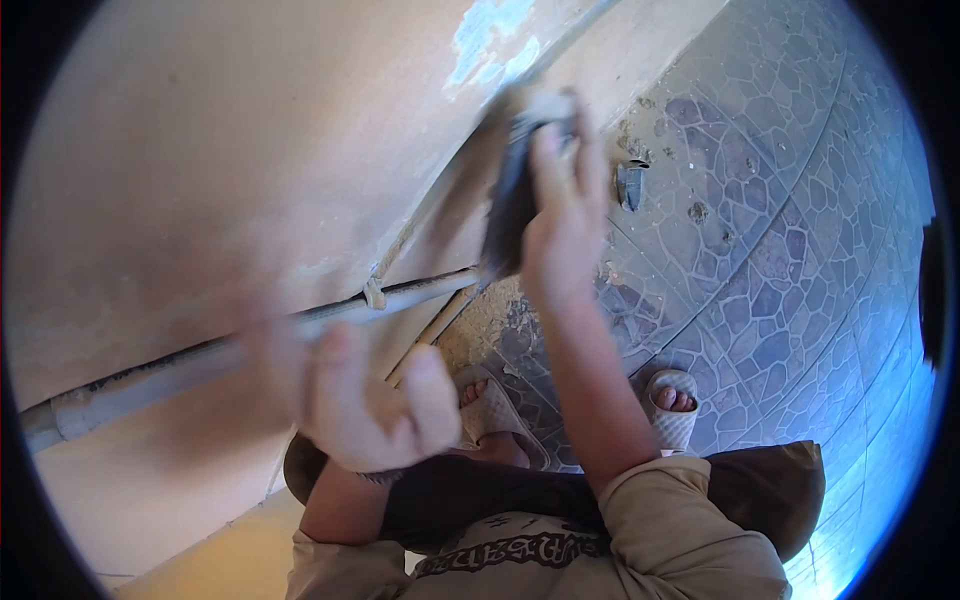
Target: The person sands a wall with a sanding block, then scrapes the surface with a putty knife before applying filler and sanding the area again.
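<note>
My right hand [565, 220] is wrapped round a dark, flat, elongated block [512, 205] with a pale upper end, held up close to the wall [200, 150]. Both are blurred by motion, so I cannot make out exactly what the block is. My left hand [370, 400] is raised in front of the pipe [330, 318], its fingers apart and partly bent, with nothing in it. The left fingertips are smeared. A patch of pale, flaking paint [490, 40] shows high on the wall.
A thin pipe runs along the wall, held by a small clip [374, 292]. A short grey object [630, 186] stands on the stone-patterned floor [760, 260] among crumbs of debris. My sandalled feet [675, 400] are below. A dark object [931, 295] is at the right edge.
</note>
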`<state>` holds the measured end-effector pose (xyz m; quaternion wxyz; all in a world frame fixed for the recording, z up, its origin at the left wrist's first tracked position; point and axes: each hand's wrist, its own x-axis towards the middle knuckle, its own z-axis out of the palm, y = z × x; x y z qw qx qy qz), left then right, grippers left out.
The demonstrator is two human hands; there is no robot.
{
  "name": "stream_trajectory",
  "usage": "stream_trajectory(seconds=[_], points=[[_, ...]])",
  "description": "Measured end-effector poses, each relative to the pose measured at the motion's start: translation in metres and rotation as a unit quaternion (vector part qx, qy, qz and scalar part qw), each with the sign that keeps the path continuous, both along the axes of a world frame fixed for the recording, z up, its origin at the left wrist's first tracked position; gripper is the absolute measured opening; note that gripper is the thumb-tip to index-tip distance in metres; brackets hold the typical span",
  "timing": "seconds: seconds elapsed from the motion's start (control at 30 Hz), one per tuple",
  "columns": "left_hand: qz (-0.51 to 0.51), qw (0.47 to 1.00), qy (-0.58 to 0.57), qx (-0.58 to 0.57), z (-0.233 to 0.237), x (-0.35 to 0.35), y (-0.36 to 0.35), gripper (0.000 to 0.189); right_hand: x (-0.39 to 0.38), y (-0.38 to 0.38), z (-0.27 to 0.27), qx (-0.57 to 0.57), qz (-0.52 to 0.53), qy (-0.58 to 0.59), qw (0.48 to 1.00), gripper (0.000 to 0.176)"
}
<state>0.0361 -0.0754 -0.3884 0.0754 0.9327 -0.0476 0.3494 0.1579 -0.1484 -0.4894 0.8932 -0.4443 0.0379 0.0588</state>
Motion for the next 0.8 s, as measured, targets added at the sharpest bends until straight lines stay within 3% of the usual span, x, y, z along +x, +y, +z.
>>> stream_trajectory(seconds=[0.03,0.1,0.13,0.17,0.3,0.33,0.37,0.43,0.57,0.63,0.73,0.8], points=[[-0.056,0.996,0.032,-0.067,-0.004,0.004,-0.009,0.047,-0.013,0.003,0.010,0.003,0.037,-0.018,0.999,0.048],[0.024,0.956,0.062,-0.287,-0.016,0.011,-0.026,0.038,-0.033,-0.002,0.034,0.064,0.123,-0.032,0.990,0.045],[0.062,0.913,0.081,-0.395,-0.022,0.013,-0.032,0.033,-0.036,-0.004,0.033,0.039,0.150,-0.094,0.983,0.045],[0.066,0.901,0.115,-0.414,-0.026,0.013,-0.030,0.031,-0.038,-0.006,0.032,0.011,0.176,-0.154,0.972,0.045],[0.079,0.873,0.210,-0.433,-0.033,0.012,-0.017,0.022,0.002,-0.041,0.001,-0.107,0.167,-0.059,0.978,0.032],[0.088,0.862,0.224,-0.445,-0.033,0.012,-0.020,0.022,0.026,-0.058,-0.015,-0.290,0.115,0.027,0.950,0.029],[0.097,0.852,0.239,-0.456,-0.033,0.010,-0.021,0.021,0.047,-0.063,-0.064,-0.348,-0.011,0.008,0.937,0.032],[0.097,0.871,0.282,-0.391,-0.034,0.001,-0.017,0.021,0.083,-0.108,-0.156,-0.599,-0.010,0.042,0.799,0.039],[0.118,0.875,0.298,-0.363,-0.033,-0.008,-0.021,0.020,0.092,-0.132,-0.194,-0.666,0.037,-0.036,0.744,0.037],[0.115,0.878,0.316,-0.341,-0.032,-0.013,-0.019,0.020,0.089,-0.124,-0.187,-0.684,0.082,-0.065,0.722,0.040],[0.118,0.872,0.351,-0.321,-0.027,-0.018,-0.020,0.021,0.089,-0.115,-0.198,-0.653,0.042,-0.106,0.748,0.040],[0.120,0.873,0.354,-0.314,-0.020,-0.018,-0.020,0.022,0.095,-0.118,-0.195,-0.501,0.022,-0.044,0.864,0.030]])
